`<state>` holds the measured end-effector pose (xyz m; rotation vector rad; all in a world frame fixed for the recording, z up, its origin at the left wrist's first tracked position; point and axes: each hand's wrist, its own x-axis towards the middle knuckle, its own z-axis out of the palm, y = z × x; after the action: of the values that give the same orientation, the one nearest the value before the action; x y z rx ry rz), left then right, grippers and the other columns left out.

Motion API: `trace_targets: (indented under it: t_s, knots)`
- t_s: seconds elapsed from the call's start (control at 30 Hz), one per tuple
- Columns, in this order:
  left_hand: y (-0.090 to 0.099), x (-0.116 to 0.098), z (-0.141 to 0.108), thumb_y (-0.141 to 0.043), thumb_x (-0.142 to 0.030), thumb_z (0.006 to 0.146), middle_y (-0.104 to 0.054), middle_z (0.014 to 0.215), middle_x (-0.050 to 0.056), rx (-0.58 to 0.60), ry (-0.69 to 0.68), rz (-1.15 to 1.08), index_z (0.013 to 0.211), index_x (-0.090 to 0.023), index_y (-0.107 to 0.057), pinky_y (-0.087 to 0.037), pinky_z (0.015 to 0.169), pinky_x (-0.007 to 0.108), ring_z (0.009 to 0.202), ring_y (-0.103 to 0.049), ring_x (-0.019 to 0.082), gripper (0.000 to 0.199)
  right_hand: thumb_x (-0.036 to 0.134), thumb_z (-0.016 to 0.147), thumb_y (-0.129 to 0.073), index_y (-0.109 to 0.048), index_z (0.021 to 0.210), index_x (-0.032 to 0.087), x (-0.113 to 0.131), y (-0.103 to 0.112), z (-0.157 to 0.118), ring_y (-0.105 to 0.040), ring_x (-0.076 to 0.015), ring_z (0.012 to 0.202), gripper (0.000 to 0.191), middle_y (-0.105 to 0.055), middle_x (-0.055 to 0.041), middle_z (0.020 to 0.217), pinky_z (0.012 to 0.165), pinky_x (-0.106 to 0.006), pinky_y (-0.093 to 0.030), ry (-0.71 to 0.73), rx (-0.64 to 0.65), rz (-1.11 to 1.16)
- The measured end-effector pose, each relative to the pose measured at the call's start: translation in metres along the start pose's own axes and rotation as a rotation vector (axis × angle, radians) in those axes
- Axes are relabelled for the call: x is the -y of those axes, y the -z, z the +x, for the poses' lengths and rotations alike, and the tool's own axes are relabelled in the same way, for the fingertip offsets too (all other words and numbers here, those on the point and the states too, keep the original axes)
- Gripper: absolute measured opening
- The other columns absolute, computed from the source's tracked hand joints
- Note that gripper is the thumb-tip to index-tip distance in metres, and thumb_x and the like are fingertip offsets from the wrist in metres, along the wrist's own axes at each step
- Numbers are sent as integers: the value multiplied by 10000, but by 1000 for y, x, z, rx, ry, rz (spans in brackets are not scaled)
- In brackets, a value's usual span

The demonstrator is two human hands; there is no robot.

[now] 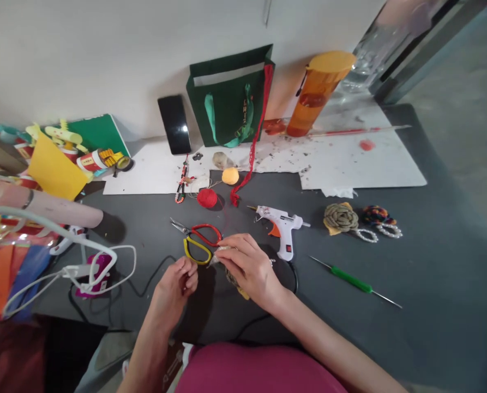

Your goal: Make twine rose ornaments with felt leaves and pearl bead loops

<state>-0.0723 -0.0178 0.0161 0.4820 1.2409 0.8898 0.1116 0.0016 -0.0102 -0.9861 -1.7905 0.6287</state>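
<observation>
My right hand [247, 262] is closed around a small pale, crumpled item [218, 255] beside the scissors. Beneath that hand, partly hidden, lies a grey-green knitted piece [232, 277] with a yellow edge. My left hand [181, 278] has its fingers curled together just left of it; whatever they pinch is too small to make out. Scissors [202, 245] with one red and one yellow handle rest right above the hands. A white glue gun [284, 226] lies to the right of them, nozzle to the left.
Red yarn [206, 198] and yellow yarn [230, 176] balls lie ahead. Rightward are a green-handled hook [352, 279] and two knitted flowers [341, 218] [376, 215]. A green bag [230, 103], phone [175, 125] and orange bottle [314, 103] stand behind. White cables [100, 262] cross the left.
</observation>
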Motion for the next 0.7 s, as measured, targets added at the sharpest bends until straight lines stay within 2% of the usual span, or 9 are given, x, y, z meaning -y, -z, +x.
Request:
trace_targets:
  t_s: [0.13, 0.23, 0.3, 0.4, 0.5, 0.6, 0.7]
  knots:
    - [-1, 1, 0, -686, -425, 727, -374, 552, -62, -77, -180, 197, 649, -169, -523, -224, 473, 209, 493, -266, 70, 313, 115, 915, -541, -662, 924, 158, 0, 0, 1, -574, -211, 924, 129, -670, -99, 957, 799, -363, -528, 2, -5, -9]
    - [-4, 3, 2, -763, -419, 632, -393, 531, -66, -132, -220, 237, 613, -155, -559, -215, 455, 202, 466, -270, 52, 334, 117, 916, -542, -662, 913, 153, 0, 1, 1, -573, -212, 919, 125, -673, -101, 956, 794, -362, -530, 3, -5, -12]
    - [-6, 5, 4, -769, -403, 616, -393, 502, -69, -202, -259, 272, 608, -150, -604, -222, 443, 199, 451, -283, 52, 301, 119, 917, -541, -663, 909, 149, 1, 1, 2, -571, -210, 915, 126, -674, -103, 953, 792, -362, -530, 6, -8, -11]
    - [-11, 10, 3, -739, -352, 671, -500, 524, -39, -321, -434, 454, 665, -158, -703, -315, 477, 202, 495, -403, 77, 197, 118, 916, -542, -665, 905, 143, 1, 1, 2, -570, -212, 916, 126, -676, -107, 953, 793, -365, -532, 9, -12, -8]
    - [-17, 15, -1, -700, -313, 744, -584, 586, -24, -384, -626, 712, 767, -193, -762, -368, 502, 204, 530, -471, 90, 137, 129, 921, -536, -665, 912, 150, 1, 2, 2, -572, -214, 916, 131, -677, -103, 961, 794, -367, -537, 3, -7, -11]
    - [-22, 21, -2, -681, -286, 786, -557, 548, -42, -403, -780, 857, 829, -211, -774, -356, 466, 191, 481, -445, 74, 127, 138, 926, -528, -664, 914, 164, 2, 2, 2, -574, -214, 915, 139, -677, -94, 965, 795, -364, -544, -3, -11, -16]
    - [-23, 24, -1, -661, -264, 816, -558, 550, -44, -380, -867, 935, 865, -207, -771, -365, 459, 182, 475, -456, 69, 134, 135, 926, -525, -663, 909, 158, 2, 3, 2, -574, -215, 914, 141, -676, -98, 961, 795, -362, -547, -2, -13, -13]
